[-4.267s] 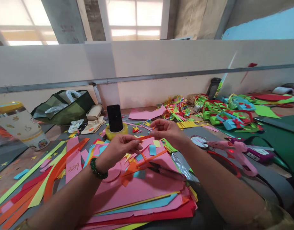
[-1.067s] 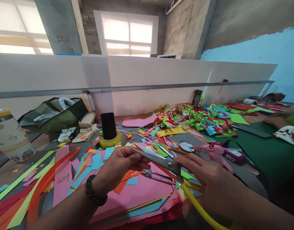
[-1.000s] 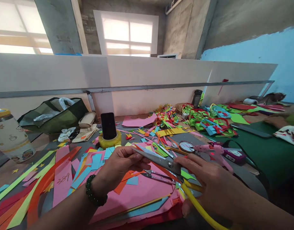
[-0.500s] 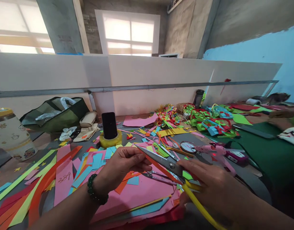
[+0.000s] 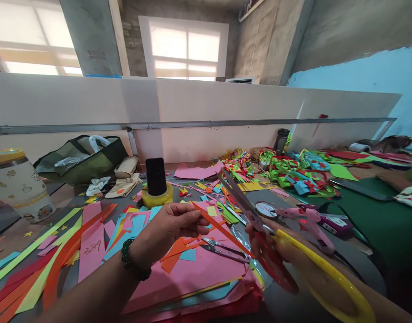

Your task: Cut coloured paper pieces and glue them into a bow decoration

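Observation:
My left hand (image 5: 180, 222), with a dark green bead bracelet at the wrist, pinches one end of a narrow orange paper strip (image 5: 226, 232). The strip slants down to the right, its far end close to my right hand (image 5: 279, 246). That hand grips large scissors (image 5: 241, 195) with one red and one yellow handle. Their blades point up and away, apart from the strip, and the handles are spread. Beneath the strip, small metal snips (image 5: 222, 249) lie on pink paper sheets (image 5: 192, 287) among orange and blue scraps.
A phone (image 5: 156, 177) leans upright in a yellow tape roll (image 5: 157, 197). To the right lie a pink glue gun (image 5: 306, 220) and heaped paper crafts (image 5: 289, 168). Paper strips (image 5: 61, 255), a patterned tumbler (image 5: 19, 188) and a green bag (image 5: 81, 161) are left. Another person's hand (image 5: 390, 177) shows far right.
The scissors have come away from the orange strip toward the right, their blades swinging more upright and handles spreading. My left hand keeps its pinch on the strip, nearly in place.

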Motion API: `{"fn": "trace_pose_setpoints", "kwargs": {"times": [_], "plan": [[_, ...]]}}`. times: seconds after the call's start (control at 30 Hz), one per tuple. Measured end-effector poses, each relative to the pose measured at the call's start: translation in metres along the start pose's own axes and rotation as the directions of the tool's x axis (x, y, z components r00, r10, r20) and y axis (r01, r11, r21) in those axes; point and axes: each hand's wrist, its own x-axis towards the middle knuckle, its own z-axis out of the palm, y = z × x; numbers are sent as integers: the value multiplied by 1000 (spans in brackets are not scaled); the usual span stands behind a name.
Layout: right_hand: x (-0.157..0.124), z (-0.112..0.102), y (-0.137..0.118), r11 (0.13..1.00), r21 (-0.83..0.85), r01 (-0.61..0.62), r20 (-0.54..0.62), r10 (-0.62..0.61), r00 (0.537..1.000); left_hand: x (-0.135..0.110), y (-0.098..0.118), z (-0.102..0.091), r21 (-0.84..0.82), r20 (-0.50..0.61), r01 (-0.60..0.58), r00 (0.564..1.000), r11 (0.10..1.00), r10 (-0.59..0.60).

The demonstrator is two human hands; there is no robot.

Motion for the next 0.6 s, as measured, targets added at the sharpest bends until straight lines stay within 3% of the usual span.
{"fn": "trace_pose_setpoints", "kwargs": {"times": [0.13, 0.23, 0.37, 0.53, 0.6], "plan": [[8, 10, -22, 954, 267, -134, 212, 78, 974, 1, -7, 2, 23, 5, 16, 1000, 1000, -16], [13, 16, -33, 900, 394, -185, 229, 99, 968, 1, -11, 4, 26, -4, 32, 999, 999, -32], [21, 25, -35, 922, 351, -162, 188, 100, 977, 2, -12, 5, 48, -10, 52, 999, 997, -52], [25, 27, -40, 983, 163, -86, 99, 71, 993, 0, -12, 5, 147, 13, 72, 997, 987, -75], [23, 21, -41, 996, 64, -63, 124, 54, 991, 0, -12, 4, 154, 18, 75, 997, 985, -78]]}}
